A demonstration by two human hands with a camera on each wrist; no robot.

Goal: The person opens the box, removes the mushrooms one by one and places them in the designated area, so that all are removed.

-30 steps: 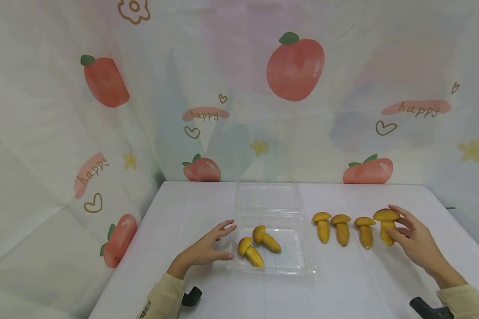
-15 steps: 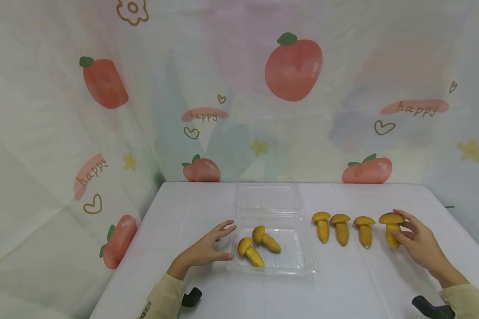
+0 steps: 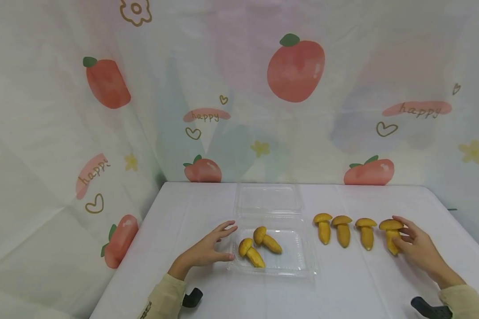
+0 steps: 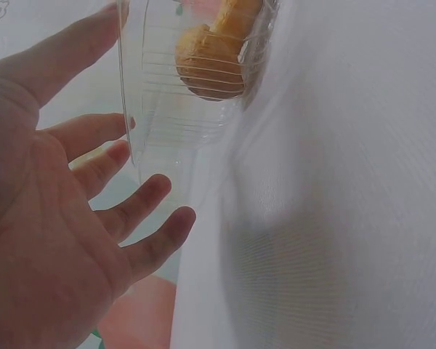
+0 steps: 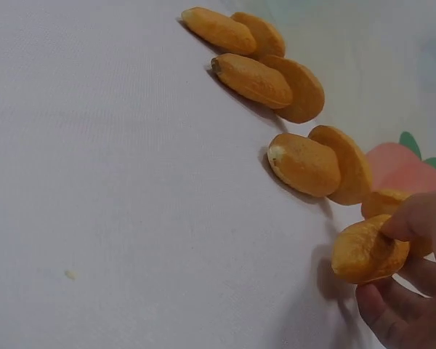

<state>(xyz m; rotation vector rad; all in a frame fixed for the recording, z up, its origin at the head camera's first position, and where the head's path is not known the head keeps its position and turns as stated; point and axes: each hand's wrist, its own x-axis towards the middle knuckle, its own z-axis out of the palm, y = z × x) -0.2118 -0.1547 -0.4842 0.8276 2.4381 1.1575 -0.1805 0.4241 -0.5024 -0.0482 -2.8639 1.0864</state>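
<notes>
At the right end of a row of yellow mushrooms, my right hand [image 3: 419,248] pinches a mushroom [image 3: 390,225] by its stem, with the cap facing away from me. In the right wrist view, the thumb and fingers hold that mushroom [image 5: 367,251] close over the cloth. My left hand [image 3: 205,249] stands at the left side of a clear plastic box [image 3: 291,261], fingers spread, thumb and fingertips right at its rim [image 4: 127,94]. Inside the box's left half lie two mushrooms, one nearer [image 3: 252,253] and one farther [image 3: 268,241].
Three more mushrooms lie side by side between box and right hand: left [image 3: 323,228], middle [image 3: 343,231] and right [image 3: 366,234]. The box's lid [image 3: 268,199] lies folded back behind it. A patterned cloth wall [image 3: 239,88] rises behind the white table [image 3: 351,283].
My right hand has moved the mushroom slightly right and toward me, lining it up near the end of the row. The left hand and the box have stayed where they were.
</notes>
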